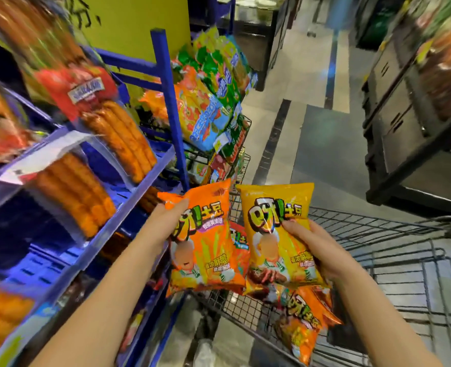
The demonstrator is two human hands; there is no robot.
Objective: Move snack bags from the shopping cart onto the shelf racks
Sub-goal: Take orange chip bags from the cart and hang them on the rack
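As the left grip (170,221) clasps an orange plastic snack bag (208,255) at its left edge, the right grip (322,250) clasps a yellow plastic bag (274,242).

Left hand (170,217) grips orange bag (205,250); right hand (317,250) grips yellow bag (280,234); both above cart (393,250).

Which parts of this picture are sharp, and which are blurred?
Head view: the orange bag in the left hand and the yellow bag in the right hand are sharp; the blue shelf and its sausage packs are smeared by motion blur.
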